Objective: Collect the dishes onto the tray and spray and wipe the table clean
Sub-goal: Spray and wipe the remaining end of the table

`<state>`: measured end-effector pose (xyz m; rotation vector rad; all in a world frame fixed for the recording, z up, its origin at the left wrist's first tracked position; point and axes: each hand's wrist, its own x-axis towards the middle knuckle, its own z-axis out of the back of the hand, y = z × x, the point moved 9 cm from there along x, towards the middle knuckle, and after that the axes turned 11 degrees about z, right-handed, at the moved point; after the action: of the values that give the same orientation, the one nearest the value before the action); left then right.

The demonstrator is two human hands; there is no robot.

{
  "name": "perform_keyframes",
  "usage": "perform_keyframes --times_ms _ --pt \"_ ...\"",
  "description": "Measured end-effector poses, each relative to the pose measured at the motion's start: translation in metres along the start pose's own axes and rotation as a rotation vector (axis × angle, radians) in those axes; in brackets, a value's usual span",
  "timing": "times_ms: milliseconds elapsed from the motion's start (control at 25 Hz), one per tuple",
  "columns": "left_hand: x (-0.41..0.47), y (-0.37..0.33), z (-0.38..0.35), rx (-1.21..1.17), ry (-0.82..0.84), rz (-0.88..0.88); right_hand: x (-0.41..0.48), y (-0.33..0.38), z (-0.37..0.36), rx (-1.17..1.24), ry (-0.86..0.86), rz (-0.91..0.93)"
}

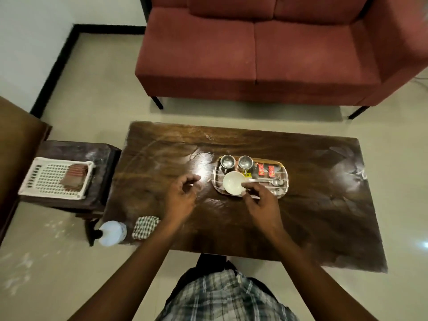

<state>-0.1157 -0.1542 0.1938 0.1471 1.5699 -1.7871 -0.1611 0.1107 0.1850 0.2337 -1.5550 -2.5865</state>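
Two cups (227, 161), the bowl (232, 183) and spoons (266, 181) already sit on the tray (286, 180) — my right hand (261, 202) curls at its near edge, grip unclear, my left hand (180, 195) hangs loose, empty — spray bottle (112, 232) and cloth (144, 227) lie untouched, table (231, 228) looks unwiped

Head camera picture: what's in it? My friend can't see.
A right hand reaches for a white bowl on a metal tray with two steel cups and a spoon. The left hand hovers nearby. A spray bottle and cloth sit at the table corner.
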Motion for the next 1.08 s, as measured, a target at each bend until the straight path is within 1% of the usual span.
perform_keyframes --times_ms 160,280,360,480,640,760,920,1000,1080 --pt "-0.05 0.015 0.053 -0.024 -0.071 -0.047 -0.034 0.031 -0.043 -0.005 0.151 0.088" --pt "-0.073 0.027 0.105 -0.045 -0.174 -0.054 -0.05 0.063 -0.086 0.014 0.268 0.163" --pt "-0.085 0.035 0.142 -0.02 -0.238 -0.056 -0.062 0.084 -0.116 0.02 0.309 0.203" --pt "-0.091 0.048 0.195 -0.03 -0.291 -0.038 -0.073 0.109 -0.166 0.025 0.377 0.222" --pt "-0.072 0.079 0.277 -0.069 -0.34 -0.014 -0.085 0.136 -0.245 -0.037 0.444 0.25" --pt "-0.041 0.105 0.325 -0.106 -0.316 0.012 -0.088 0.146 -0.298 -0.126 0.462 0.249" --pt "0.001 0.139 0.37 -0.067 -0.238 0.062 -0.095 0.142 -0.357 -0.184 0.445 0.14" --pt "0.024 0.162 0.382 0.029 -0.182 0.109 -0.097 0.135 -0.378 -0.199 0.444 0.084" --pt "0.047 0.19 0.389 0.239 -0.123 0.132 -0.098 0.122 -0.4 -0.238 0.48 0.025"
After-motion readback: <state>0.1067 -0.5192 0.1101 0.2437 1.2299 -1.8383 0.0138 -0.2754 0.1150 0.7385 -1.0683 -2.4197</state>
